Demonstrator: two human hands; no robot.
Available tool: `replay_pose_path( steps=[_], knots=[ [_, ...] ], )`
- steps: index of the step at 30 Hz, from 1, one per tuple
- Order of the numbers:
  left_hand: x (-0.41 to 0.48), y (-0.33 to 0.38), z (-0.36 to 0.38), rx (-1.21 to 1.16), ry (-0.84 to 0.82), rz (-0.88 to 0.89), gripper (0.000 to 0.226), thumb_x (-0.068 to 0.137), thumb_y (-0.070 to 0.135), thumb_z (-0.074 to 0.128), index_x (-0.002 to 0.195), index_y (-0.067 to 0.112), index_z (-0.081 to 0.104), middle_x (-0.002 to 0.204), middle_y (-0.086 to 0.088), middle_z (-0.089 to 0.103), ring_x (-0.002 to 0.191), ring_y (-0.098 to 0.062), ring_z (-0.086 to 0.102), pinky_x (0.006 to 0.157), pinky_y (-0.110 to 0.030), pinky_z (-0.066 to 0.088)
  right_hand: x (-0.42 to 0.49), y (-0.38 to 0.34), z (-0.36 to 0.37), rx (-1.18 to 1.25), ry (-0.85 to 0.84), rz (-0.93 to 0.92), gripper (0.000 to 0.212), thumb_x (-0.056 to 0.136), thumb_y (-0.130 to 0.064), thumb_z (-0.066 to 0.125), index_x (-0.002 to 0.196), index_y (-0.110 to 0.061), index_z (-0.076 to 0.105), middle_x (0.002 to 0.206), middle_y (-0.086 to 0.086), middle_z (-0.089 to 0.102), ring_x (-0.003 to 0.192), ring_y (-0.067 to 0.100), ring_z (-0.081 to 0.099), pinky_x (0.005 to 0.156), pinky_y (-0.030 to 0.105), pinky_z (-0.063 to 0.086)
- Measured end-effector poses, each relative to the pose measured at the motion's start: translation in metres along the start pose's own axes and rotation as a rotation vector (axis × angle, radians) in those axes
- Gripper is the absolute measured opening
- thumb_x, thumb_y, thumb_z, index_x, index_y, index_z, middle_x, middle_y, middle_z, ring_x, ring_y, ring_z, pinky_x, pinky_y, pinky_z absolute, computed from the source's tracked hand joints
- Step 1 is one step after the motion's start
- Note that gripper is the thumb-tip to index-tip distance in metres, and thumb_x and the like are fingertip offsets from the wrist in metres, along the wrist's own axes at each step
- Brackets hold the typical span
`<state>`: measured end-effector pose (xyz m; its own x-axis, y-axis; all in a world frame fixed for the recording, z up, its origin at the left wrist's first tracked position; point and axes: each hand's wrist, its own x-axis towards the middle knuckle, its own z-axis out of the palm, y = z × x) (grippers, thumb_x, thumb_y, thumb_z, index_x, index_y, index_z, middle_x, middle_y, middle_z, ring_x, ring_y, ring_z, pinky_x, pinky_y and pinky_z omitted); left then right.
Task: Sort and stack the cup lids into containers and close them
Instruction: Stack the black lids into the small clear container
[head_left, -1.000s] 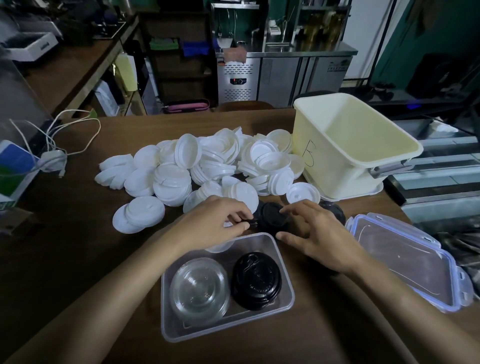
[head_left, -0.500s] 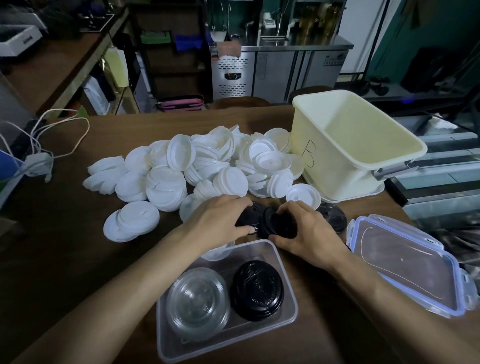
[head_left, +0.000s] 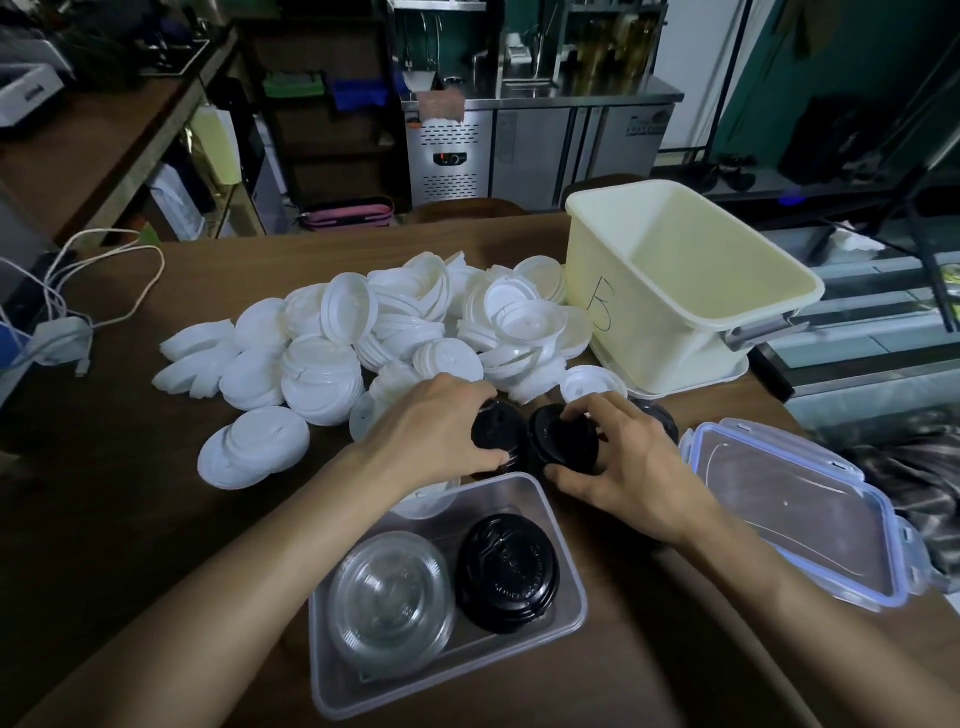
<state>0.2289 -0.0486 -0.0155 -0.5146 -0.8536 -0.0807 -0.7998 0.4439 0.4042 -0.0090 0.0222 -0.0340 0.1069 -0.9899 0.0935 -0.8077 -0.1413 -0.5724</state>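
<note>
Since a second ago both hands have closed in. Left hand (head_left: 431, 436) now grips one black lid (head_left: 496, 431), right hand (head_left: 634, 467) grips a second lid (head_left: 563, 441) — the two touch between my hands, just beyond the tub (head_left: 571, 618). They lay flatter before; now tipped on edge, disc axes roughly hand-to-hand. Likely nesting them — then onto the black stack (head_left: 506, 571) below my right wrist.

Handwritten "B" on cream bin (head_left: 655, 340)
</note>
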Motion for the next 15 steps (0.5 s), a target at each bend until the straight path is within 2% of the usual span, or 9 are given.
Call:
replay_pose_path(
  steps=[2,6,10,12,15],
  knots=[
    [-0.008,0.004,-0.009,-0.002,0.036,-0.026,0.037,0.079,0.049,0.080,0.105,0.025,0.071,0.085,0.010,0.069,0.082,-0.012,0.064,0.074,-0.038,0.056,-0.005,-0.004,-0.007,0.062,0.031,-0.044,0.051,0.074,-0.045,0.087,0.116,-0.028,0.063,0.113,-0.016,0.057,0.097,0.005,0.061,0.083,0.024,0.051],
    [-0.030,0.008,-0.028,-0.053,0.169,-0.066,0.036,0.077,0.048,0.083,0.103,0.026,0.074,0.077,0.013,0.067,0.074,-0.005,0.061,0.070,-0.033,0.055,-0.023,-0.019,-0.022,0.202,0.018,-0.144,0.047,0.076,-0.034,0.090,0.113,-0.028,0.063,0.113,-0.014,0.060,0.100,0.009,0.064,0.082,0.016,0.048],
    [-0.059,0.007,-0.040,-0.132,0.230,-0.071,0.046,0.075,0.052,0.087,0.116,0.036,0.073,0.101,0.020,0.070,0.093,0.003,0.061,0.081,-0.026,0.051,-0.045,-0.040,-0.026,0.189,-0.101,-0.269,0.048,0.076,-0.038,0.089,0.115,-0.032,0.062,0.115,-0.012,0.060,0.107,0.017,0.061,0.087,0.026,0.050],
    [-0.071,0.005,-0.039,-0.208,0.236,-0.069,0.057,0.071,0.058,0.087,0.123,0.041,0.071,0.107,0.025,0.069,0.104,0.009,0.060,0.088,-0.023,0.051,-0.054,-0.046,-0.021,0.171,-0.149,-0.314,0.048,0.077,-0.040,0.089,0.116,-0.031,0.062,0.116,-0.013,0.059,0.110,0.015,0.061,0.091,0.027,0.049],
    [-0.083,0.005,-0.033,-0.307,0.239,-0.046,0.062,0.068,0.062,0.087,0.125,0.044,0.070,0.109,0.026,0.071,0.108,0.010,0.062,0.092,-0.017,0.053,-0.063,-0.049,-0.013,0.149,-0.188,-0.343,0.050,0.078,-0.044,0.087,0.119,-0.030,0.062,0.119,-0.013,0.057,0.113,0.011,0.061,0.094,0.030,0.050]
  ],
)
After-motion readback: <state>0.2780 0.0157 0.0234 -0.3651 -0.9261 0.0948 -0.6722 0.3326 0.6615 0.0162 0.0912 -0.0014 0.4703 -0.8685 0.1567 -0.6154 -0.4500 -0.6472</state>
